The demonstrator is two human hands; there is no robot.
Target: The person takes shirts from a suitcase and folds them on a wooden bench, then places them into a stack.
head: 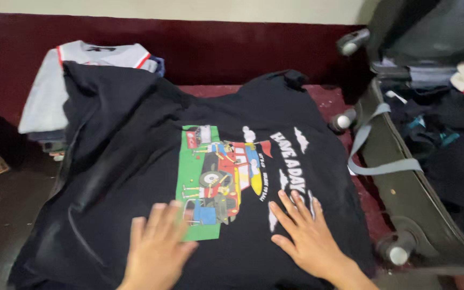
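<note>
Flat, both palms, left hand [157, 252], right hand [307, 239], black printed shirt [135, 161]

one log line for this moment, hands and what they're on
left hand: flat on black t-shirt | right hand: flat on same shirt | beside: open suitcase, folded clothes pile

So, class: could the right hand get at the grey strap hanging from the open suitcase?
Probably yes. The right hand lies flat on the black T-shirt, and the grey strap lies just to its right with nothing between them.
</note>
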